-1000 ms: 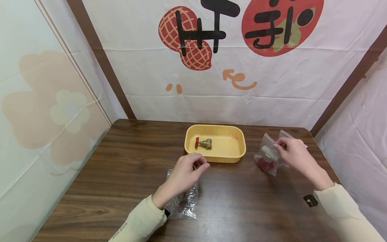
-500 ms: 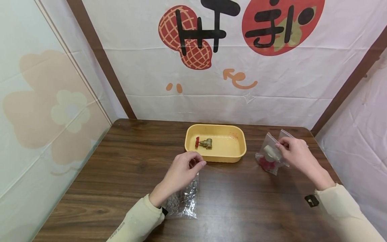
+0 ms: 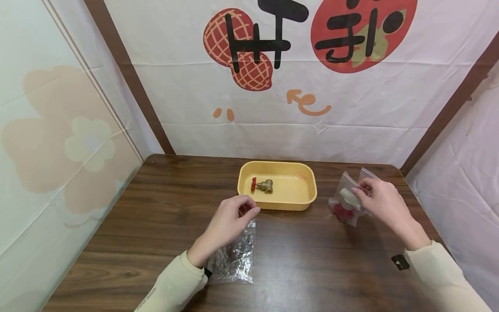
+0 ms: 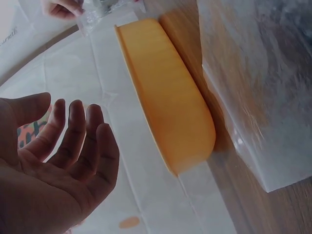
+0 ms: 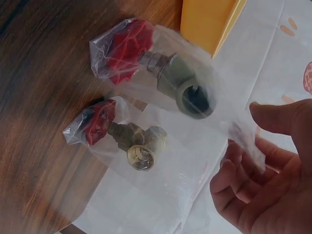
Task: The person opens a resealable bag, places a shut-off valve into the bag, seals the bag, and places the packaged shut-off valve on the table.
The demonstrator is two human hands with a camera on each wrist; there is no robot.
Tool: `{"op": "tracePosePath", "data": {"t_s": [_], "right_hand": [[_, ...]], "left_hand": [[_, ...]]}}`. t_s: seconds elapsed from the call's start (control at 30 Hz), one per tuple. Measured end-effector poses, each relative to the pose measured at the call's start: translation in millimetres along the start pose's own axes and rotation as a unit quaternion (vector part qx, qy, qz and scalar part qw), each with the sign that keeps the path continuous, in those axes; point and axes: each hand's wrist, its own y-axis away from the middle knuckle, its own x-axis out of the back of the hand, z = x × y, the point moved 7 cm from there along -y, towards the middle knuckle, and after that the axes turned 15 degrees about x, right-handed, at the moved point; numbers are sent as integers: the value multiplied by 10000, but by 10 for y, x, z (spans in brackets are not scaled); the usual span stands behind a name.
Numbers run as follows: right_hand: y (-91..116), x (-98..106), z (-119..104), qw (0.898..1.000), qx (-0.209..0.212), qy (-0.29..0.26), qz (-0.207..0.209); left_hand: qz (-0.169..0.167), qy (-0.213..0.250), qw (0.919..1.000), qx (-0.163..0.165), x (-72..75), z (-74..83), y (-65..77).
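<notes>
My left hand [image 3: 228, 219] hovers in front of the yellow tray, fingers loosely curled around nothing; the left wrist view shows its bare palm. Beneath its wrist lies a crinkled clear plastic bag [image 3: 243, 255]. At the right, my right hand [image 3: 383, 201] holds the top edge of a clear zip bag [image 5: 219, 92] between thumb and fingers, rather loosely. Inside is a greenish valve [image 5: 178, 78] with a red handwheel [image 5: 129, 51]. A second bag, beside it, contains a brass valve [image 5: 141, 146] with a red handwheel. Both bags stand tilted near the tabletop.
The yellow tray [image 3: 277, 207] sits at the middle back of the wooden table [image 3: 312, 260]. A brass valve [image 3: 266, 186] with a red wheel lies in its left part. A printed cloth wall [image 3: 195, 138] rises behind the table.
My left hand has drifted slightly left and toward me, uncovering more of the plastic bag below it. The right hand and its zip bag have barely moved.
</notes>
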Motion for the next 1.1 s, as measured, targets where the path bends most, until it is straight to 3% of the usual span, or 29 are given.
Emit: {"op": "tracePosePath", "data": {"t_s": [0.27,0.37,0.6,0.87,1.1], "right_hand": [[31,164,-322,9925,478,14,1128],[19,204,-483,9883,713,-18,1351],[-27,174,-811,9844,1186,-234,1278],[-58,100,-1080,9789,1424,-735,1265],[-108,-71,-1226,9800,1501,-903,950]], "left_hand": [[109,-118,9998,101,109,-63,-14],[85,-166,9998,117,143,-81,-18],[134,-357,9992,138,206,-131,-17],[271,-811,9963,82,273,-234,-8],[334,-1228,9917,171,289,-388,57]]}}
